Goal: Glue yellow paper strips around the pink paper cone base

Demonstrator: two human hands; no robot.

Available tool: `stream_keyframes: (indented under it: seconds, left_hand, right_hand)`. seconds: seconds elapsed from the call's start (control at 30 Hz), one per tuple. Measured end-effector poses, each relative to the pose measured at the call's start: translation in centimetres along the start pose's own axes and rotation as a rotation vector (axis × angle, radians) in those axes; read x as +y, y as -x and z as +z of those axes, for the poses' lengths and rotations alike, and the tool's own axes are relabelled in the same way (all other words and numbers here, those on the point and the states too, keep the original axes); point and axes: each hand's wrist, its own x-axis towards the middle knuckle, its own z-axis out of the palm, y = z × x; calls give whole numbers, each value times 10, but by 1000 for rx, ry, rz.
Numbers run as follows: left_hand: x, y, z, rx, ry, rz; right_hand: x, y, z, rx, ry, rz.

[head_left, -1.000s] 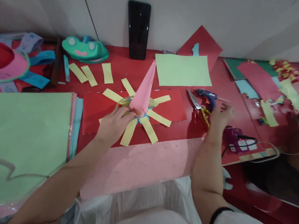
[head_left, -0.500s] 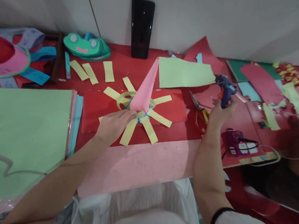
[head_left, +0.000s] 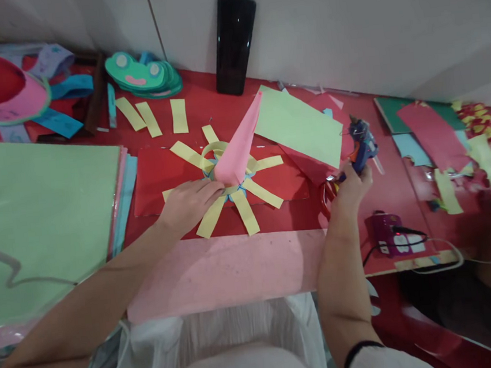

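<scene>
My left hand is closed on the lower edge of a pink paper cone. The cone leans to the upper right over a ring of yellow paper strips with blue paper beneath. Under them lies a red sheet. At the right, my right hand is wrapped round the handle of a blue glue gun, its nozzle pointing up. Red-handled scissors lie beside that hand, partly under a light green sheet.
A black phone leans on the wall. Green frog cutouts and loose yellow strips lie at the back. Plastic-wrapped green paper is at the left, a purple power box at the right. Another person sits far right.
My right hand has moved slightly left and down with the glue gun. The light green sheet has turned, its right end now lower and over the scissors. The left hand has barely moved.
</scene>
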Motion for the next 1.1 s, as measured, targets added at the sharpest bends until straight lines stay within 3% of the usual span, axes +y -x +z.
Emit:
stream_keyframes:
  seconds: [0.13, 0.4, 0.57, 0.7, 0.83, 0.97, 1.1]
  left_hand:
    - [0, 0, 0, 6, -21, 21]
    - [1, 0, 0, 0, -7, 36]
    - [1, 0, 0, -19, -28, 34]
    - [1, 0, 0, -29, -42, 38]
    - [0, 1, 1, -22, -26, 39]
    - [0, 1, 2, 1, -36, 53]
    - [0, 1, 2, -5, -45, 46]
  right_hand:
    - [1, -2, -2, 12, -6, -8]
    - [-10, 24, 9, -412, 59, 2]
    - [-12, 31, 8, -542, 252, -92]
    - [-13, 34, 10, -523, 486, -178]
    - [-5, 25, 14, -371, 679, -191]
    - [6, 14, 12, -197, 595, -205]
    - [4, 18, 10, -254, 440, -173]
